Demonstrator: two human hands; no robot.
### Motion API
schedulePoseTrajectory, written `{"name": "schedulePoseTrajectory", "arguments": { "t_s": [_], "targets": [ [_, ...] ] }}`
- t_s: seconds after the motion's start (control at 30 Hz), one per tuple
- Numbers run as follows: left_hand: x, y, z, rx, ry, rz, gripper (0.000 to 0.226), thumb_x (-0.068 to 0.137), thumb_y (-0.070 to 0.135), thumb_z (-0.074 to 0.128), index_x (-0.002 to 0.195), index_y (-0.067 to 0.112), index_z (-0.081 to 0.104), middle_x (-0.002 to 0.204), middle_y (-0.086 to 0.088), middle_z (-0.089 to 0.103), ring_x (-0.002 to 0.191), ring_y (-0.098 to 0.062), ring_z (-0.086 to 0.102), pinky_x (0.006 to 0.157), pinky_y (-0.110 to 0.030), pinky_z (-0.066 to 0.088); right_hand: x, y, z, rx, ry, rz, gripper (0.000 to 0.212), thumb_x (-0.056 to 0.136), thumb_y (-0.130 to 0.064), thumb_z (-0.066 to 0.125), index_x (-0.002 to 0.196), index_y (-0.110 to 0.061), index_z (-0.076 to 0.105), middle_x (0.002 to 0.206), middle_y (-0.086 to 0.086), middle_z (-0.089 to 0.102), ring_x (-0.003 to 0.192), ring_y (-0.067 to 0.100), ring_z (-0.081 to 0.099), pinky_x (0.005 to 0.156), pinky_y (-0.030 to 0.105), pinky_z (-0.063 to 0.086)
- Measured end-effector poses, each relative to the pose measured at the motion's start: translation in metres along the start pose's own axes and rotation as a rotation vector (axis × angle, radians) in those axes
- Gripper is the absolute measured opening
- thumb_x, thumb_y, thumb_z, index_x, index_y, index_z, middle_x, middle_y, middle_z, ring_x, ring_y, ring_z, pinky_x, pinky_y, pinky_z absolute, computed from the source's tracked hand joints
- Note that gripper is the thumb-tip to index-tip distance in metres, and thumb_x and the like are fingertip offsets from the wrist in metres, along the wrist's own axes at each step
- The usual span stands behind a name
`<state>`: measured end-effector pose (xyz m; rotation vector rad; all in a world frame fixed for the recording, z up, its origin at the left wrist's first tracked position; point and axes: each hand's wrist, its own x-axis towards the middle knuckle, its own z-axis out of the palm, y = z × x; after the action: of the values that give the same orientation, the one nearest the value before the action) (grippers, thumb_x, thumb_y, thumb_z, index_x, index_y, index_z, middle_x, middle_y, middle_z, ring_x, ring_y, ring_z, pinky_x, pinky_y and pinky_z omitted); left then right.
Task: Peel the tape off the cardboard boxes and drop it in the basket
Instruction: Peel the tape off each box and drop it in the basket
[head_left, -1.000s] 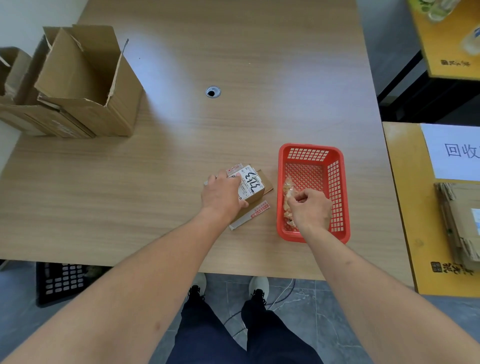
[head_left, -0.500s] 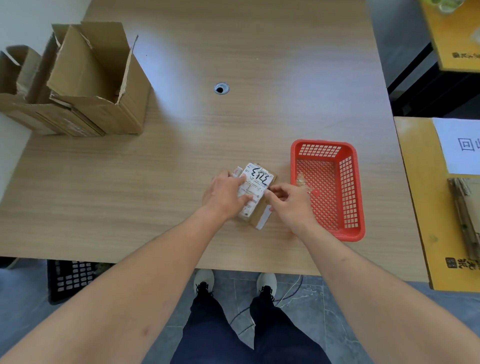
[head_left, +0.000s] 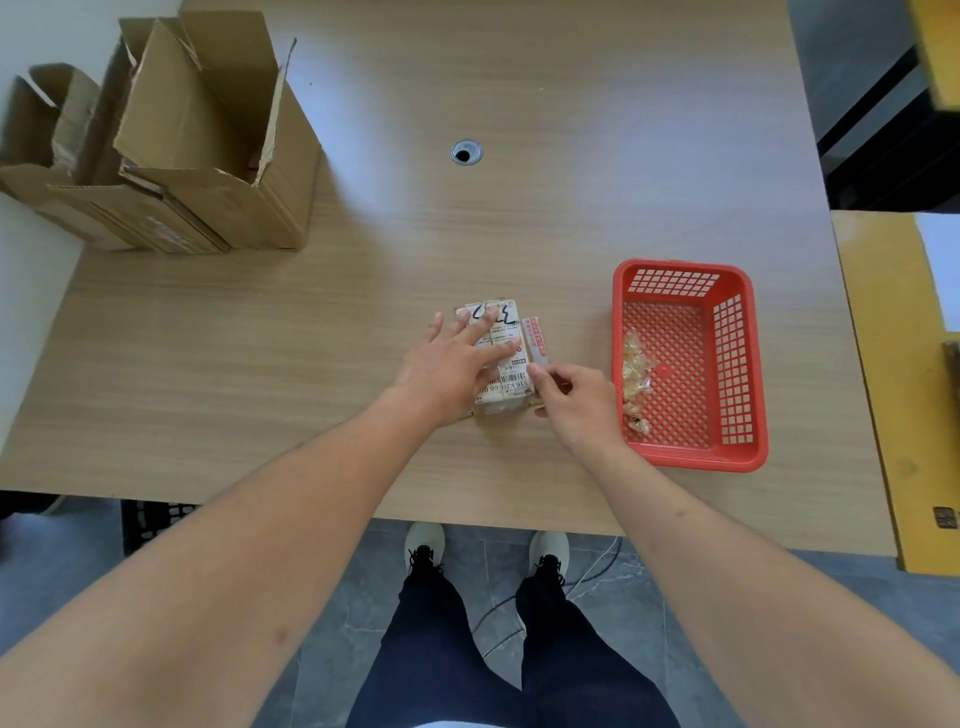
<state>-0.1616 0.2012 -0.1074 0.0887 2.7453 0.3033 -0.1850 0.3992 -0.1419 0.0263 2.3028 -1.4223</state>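
On the table (head_left: 519, 218), the small box (head_left: 501, 364) now lies squarer, left of the red basket (head_left: 748, 374). The left hand (head_left: 447, 369) has flattened, fingers straight on its label. The right hand (head_left: 571, 397) now pinches the tape strip (head_left: 536, 340) at the box's right edge.

The person wore dark navy trousers (head_left: 452, 670) and pale grey shoes (head_left: 425, 545) with black laces; both forearms (head_left: 291, 525) were bare, without sleeves.

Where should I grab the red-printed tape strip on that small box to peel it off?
Pinch the red-printed tape strip at its near end, where the right hand already reaches. Come from the right, since the left hand presses flat on the small box from the left.
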Motion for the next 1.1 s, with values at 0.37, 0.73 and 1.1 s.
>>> {"name": "schedulePoseTrajectory", "arguments": {
  "t_s": [0.37, 0.73, 1.1],
  "targets": [
    [0.002, 0.01, 0.001, 0.09, 0.055, -0.097, 0.05, 0.105, 0.053, 0.036, 0.155, 0.049, 0.03, 0.165, -0.001, 0.024, 0.143, -0.033, 0.025, 0.123, -0.049, 0.019, -0.006, -0.018, 0.007, 0.88, 0.195, 0.589, 0.019, 0.086, 0.0, 0.078, 0.098, 0.01, 0.067, 0.081, 0.02, 0.076, 0.067, 0.027, 0.076, 0.065, 0.035, 0.065],
    [-0.006, 0.012, -0.004, 0.061, 0.007, -0.112, 0.051, 0.105, 0.054, 0.04, 0.154, 0.048, 0.031, 0.162, -0.001, 0.024, 0.144, -0.03, 0.025, 0.111, -0.045, 0.036, -0.004, -0.021, 0.014, 0.868, 0.315, 0.561, 0.023, 0.081, 0.013, 0.075, 0.089, -0.009, 0.072, 0.078, 0.011, 0.075, 0.062, 0.017, 0.072, 0.06, 0.025, 0.058],
    [-0.004, 0.015, -0.003, 0.109, 0.016, -0.114, 0.052, 0.105, 0.056, 0.039, 0.155, 0.048, 0.03, 0.16, -0.003, 0.025, 0.143, -0.034, 0.029, 0.113, -0.047, 0.035, -0.009, -0.015, 0.007, 0.127, 0.304, 0.151, 0.011, 0.089, -0.009, 0.076, 0.097, -0.016, 0.078, 0.086, -0.001, 0.075, 0.08, 0.014, 0.072, 0.078, 0.03, 0.06]
  ]
}}
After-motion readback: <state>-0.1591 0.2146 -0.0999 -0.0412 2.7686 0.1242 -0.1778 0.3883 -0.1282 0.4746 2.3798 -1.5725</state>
